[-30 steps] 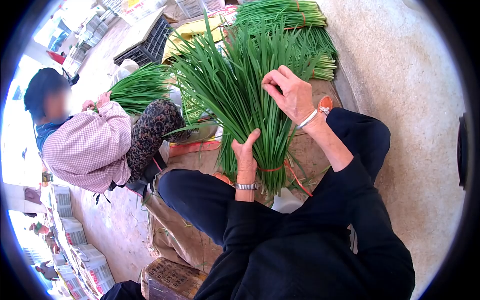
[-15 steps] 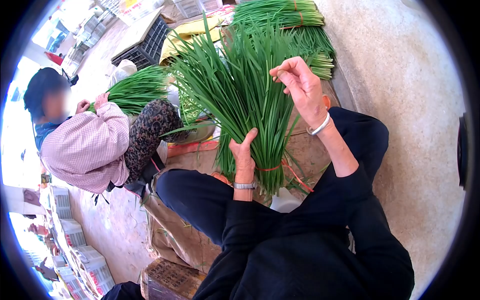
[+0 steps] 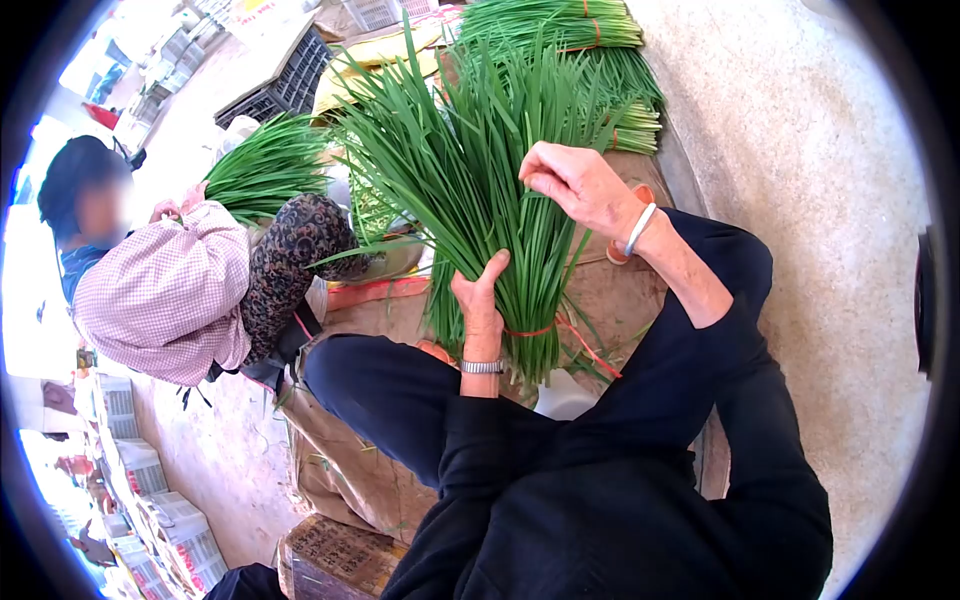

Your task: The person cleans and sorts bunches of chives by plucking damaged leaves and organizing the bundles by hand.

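A big bundle of garlic chives [image 3: 480,190] stands upright in front of me, its leaves fanning out at the top. A red tie [image 3: 530,331] circles it near the cut ends, with a loose tail hanging to the right. My left hand [image 3: 480,295] is wrapped around the lower stems from the left, thumb on the near side. At the right side of the leaves, my right hand [image 3: 575,185] is closed in a pinch against the greens. Whatever lies between its fingertips is too small to make out.
More tied chive bundles [image 3: 560,35] lie stacked at the back. To the left sits a co-worker in a checked shirt [image 3: 165,290], beside another pile of chives [image 3: 265,170]. A black crate [image 3: 290,80] stands behind, and a wooden stool [image 3: 340,555] at the lower left.
My right hand has moved down and left, from above the leaves' right edge to against them. My left hand keeps its hold on the chives. The co-worker's hands have shifted slightly.
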A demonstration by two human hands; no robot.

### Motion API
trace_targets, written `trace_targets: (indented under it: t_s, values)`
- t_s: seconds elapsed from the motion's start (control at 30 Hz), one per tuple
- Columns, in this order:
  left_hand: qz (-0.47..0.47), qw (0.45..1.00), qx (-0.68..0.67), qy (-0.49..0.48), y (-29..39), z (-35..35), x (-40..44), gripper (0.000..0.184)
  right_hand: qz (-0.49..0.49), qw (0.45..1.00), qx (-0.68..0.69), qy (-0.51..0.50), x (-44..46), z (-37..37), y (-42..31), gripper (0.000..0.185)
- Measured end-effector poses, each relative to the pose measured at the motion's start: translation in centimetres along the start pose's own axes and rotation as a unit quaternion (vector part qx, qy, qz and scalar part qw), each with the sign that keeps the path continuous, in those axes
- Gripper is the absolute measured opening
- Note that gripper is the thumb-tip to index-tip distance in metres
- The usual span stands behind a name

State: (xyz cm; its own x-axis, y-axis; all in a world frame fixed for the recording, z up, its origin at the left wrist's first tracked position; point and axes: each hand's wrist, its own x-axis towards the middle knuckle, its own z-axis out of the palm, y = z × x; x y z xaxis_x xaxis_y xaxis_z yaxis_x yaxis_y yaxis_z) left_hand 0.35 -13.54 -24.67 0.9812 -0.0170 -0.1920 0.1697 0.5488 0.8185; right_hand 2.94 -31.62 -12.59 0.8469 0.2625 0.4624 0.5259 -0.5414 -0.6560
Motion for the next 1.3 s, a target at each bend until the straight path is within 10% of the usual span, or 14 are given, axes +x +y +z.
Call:
trace_targets:
  t_s: [0.43,0.7,0.83,0.9,1.03,1.1,1.3]
  values:
    - [-0.002,1.0,-0.003,-0.019,0.2,0.2,0.0,0.039,-0.061,0.957,-0.28,-0.047,-1.0,0.3,1.6,0.013]
    - [0.009,1.0,0.003,-0.009,0.0,-0.2,0.0,0.04,0.071,0.985,-0.032,0.153,-0.7,-0.8,1.0,0.014]
    - [0.008,1.0,0.001,-0.01,-0.1,-0.2,0.0,0.04,0.164,0.941,0.164,-0.247,-0.8,-5.3,-2.6,0.021]
    - [0.01,1.0,0.01,-0.016,0.0,-0.1,0.0,0.04,0.155,0.948,0.098,-0.261,-0.6,-5.1,-5.4,0.018]
    - [0.009,0.999,0.017,-0.038,-0.1,0.1,-0.2,0.04,0.048,0.991,0.065,-0.105,-0.2,-2.4,-4.9,0.009]
    - [-0.003,0.999,0.017,-0.037,-0.2,0.0,-0.1,0.04,-0.099,0.981,-0.164,0.01,0.2,-0.7,-3.2,0.006]
    - [-0.013,0.998,-0.01,-0.053,0.3,-0.4,-0.3,0.043,-0.109,0.95,-0.285,0.058,-0.5,0.0,0.3,0.004]
